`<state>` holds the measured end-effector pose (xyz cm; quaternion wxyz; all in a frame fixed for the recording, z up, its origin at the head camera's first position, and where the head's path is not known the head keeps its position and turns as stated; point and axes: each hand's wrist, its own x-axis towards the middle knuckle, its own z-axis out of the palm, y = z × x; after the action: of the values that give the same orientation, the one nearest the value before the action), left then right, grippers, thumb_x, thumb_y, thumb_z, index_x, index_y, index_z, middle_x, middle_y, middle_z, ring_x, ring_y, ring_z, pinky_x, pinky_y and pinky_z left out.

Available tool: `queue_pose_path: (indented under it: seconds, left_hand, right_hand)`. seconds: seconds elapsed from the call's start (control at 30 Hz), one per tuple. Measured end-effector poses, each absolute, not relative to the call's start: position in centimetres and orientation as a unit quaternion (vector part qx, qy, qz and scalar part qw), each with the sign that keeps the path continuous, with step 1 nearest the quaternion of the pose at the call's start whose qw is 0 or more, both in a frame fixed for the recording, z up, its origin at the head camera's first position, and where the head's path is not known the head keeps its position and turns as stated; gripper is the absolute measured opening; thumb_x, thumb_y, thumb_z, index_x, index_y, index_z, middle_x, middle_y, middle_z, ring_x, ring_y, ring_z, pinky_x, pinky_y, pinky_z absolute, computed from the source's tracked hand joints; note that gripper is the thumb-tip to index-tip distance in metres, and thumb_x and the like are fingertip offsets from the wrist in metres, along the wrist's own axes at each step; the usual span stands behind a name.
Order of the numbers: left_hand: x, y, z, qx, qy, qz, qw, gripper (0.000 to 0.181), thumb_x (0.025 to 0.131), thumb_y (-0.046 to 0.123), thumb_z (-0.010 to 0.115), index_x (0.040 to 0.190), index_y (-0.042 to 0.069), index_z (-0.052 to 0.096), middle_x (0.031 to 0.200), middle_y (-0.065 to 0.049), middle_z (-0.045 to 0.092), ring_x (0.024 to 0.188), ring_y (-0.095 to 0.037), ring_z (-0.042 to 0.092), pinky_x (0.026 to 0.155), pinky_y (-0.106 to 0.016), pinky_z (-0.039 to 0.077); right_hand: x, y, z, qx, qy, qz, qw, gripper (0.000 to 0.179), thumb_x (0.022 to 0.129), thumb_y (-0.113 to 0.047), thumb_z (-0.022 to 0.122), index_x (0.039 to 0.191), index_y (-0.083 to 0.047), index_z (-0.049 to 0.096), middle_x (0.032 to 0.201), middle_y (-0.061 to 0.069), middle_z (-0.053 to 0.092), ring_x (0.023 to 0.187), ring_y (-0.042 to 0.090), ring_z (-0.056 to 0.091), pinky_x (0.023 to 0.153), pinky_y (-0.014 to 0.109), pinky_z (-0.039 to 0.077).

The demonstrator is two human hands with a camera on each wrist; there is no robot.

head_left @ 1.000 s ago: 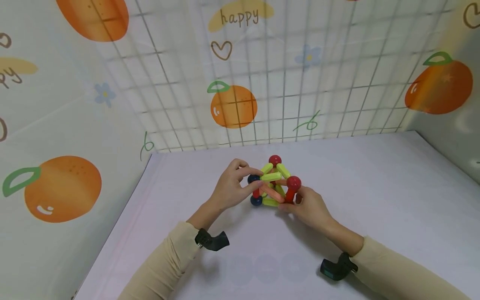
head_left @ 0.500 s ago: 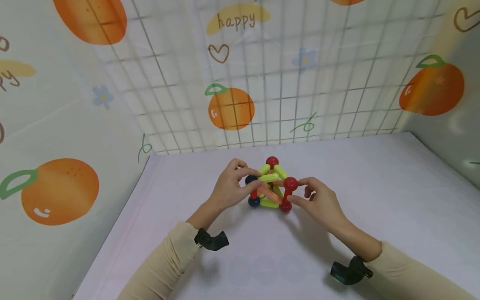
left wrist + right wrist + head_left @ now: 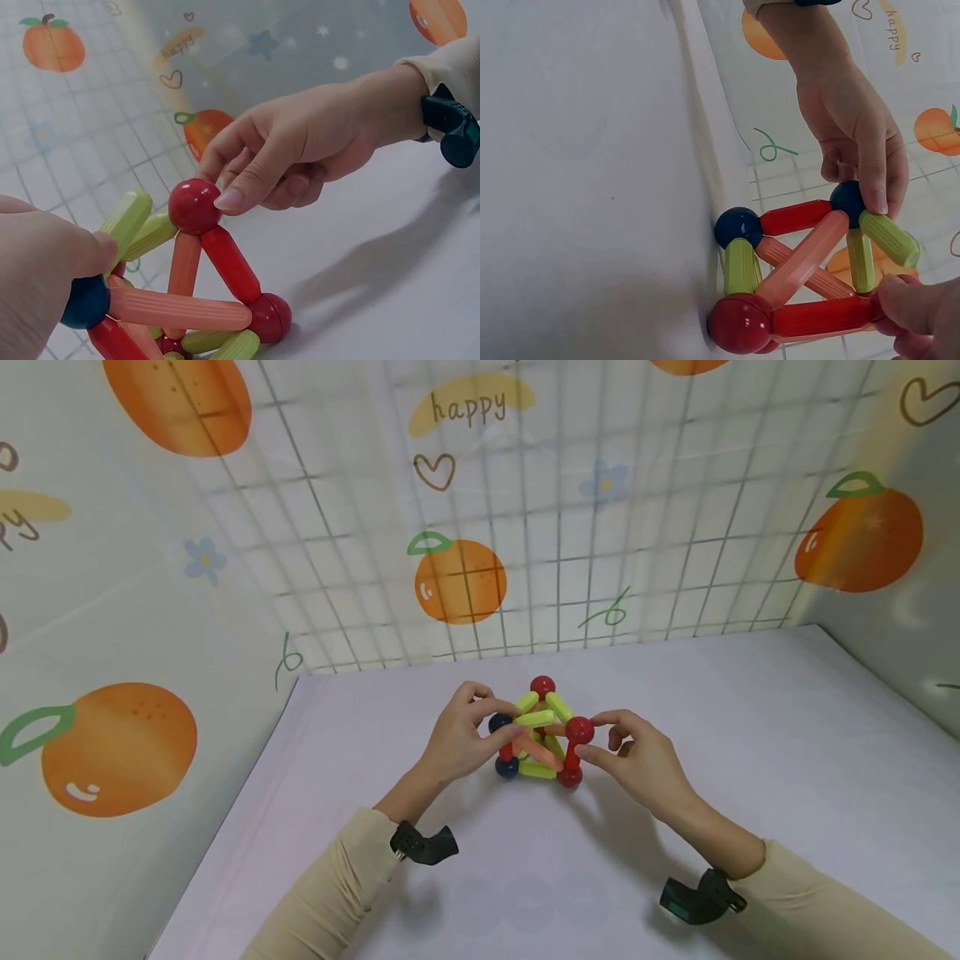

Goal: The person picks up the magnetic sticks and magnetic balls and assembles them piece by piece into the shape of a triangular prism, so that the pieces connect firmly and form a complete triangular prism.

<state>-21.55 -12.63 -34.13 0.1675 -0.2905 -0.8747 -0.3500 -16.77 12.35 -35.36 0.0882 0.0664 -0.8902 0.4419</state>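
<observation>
A frame of magnetic building rods and balls (image 3: 536,770) stands on the table. My left hand (image 3: 467,735) pinches its upper dark blue ball (image 3: 847,203) between thumb and fingers. From that ball a lime rod (image 3: 889,238) sticks out, its far end apart from the upper red ball (image 3: 195,206). My right hand (image 3: 637,760) holds this red ball between thumb and index finger. A red rod (image 3: 231,262) runs down from it to a lower red ball (image 3: 270,318). A salmon rod (image 3: 180,309) slants between the blue ball and the lower red ball.
Another red ball (image 3: 543,687) tops the back of the frame, with lime rods leading from it. The pale table (image 3: 750,718) ends at a printed cloth wall (image 3: 360,568) behind. Each wrist wears a dark camera (image 3: 423,843).
My right hand has shifted from the lower red ball and red rod up to the upper red ball, its wrist moving right. My left hand keeps its hold on the blue ball.
</observation>
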Motion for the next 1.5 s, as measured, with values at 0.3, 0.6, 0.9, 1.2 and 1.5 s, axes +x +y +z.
queue_pose_path:
  seconds: [0.3,0.6,0.9,1.2,1.5]
  left_hand:
    - [-21.45,-12.48,-34.09,-0.295,-0.874,-0.346,0.171,0.017,0.084,0.022,0.079,0.098,0.014,0.077,0.099,-0.008,0.052,0.087,-0.019,0.05,0.062,-0.022,0.038]
    - [-21.55,-12.45,-34.23,-0.298,-0.873,-0.34,0.182,0.017,0.083,0.023,0.079,0.097,0.013,0.077,0.09,-0.007,0.051,0.081,-0.016,0.046,0.061,-0.022,0.036]
    - [-21.6,-12.41,-34.33,-0.292,-0.878,-0.336,0.176,0.018,0.083,0.023,0.079,0.098,0.014,0.077,0.088,-0.005,0.05,0.078,-0.015,0.046,0.06,-0.021,0.035]
    - [-21.52,-12.31,-34.12,-0.295,-0.877,-0.334,0.178,0.017,0.083,0.023,0.079,0.098,0.014,0.077,0.087,-0.006,0.048,0.076,-0.015,0.045,0.059,-0.021,0.036]
    - [-21.57,-12.26,-34.25,-0.294,-0.879,-0.331,0.175,0.017,0.083,0.023,0.078,0.098,0.014,0.076,0.087,-0.006,0.047,0.077,-0.019,0.047,0.059,-0.021,0.035]
  right_hand:
    - [-16.81,12.21,-35.16,0.061,-0.894,0.438,0.077,0.045,0.083,-0.027,0.078,0.122,-0.011,0.063,0.084,0.008,0.054,0.072,0.021,0.05,0.052,0.024,0.042]
    - [-16.94,12.08,-35.16,0.066,-0.89,0.444,0.08,0.043,0.083,-0.025,0.079,0.12,-0.011,0.064,0.083,0.008,0.053,0.073,0.021,0.047,0.052,0.024,0.04]
    - [-16.95,11.99,-35.18,0.067,-0.89,0.445,0.076,0.042,0.084,-0.025,0.078,0.121,-0.012,0.063,0.083,0.008,0.054,0.072,0.021,0.048,0.052,0.024,0.041]
    - [-16.96,11.94,-35.09,0.067,-0.892,0.441,0.075,0.042,0.084,-0.025,0.077,0.122,-0.012,0.062,0.083,0.008,0.054,0.072,0.021,0.049,0.052,0.025,0.042]
    - [-17.05,11.65,-35.17,0.067,-0.889,0.447,0.068,0.044,0.083,-0.028,0.079,0.122,-0.014,0.062,0.085,0.008,0.054,0.071,0.022,0.049,0.053,0.026,0.041]
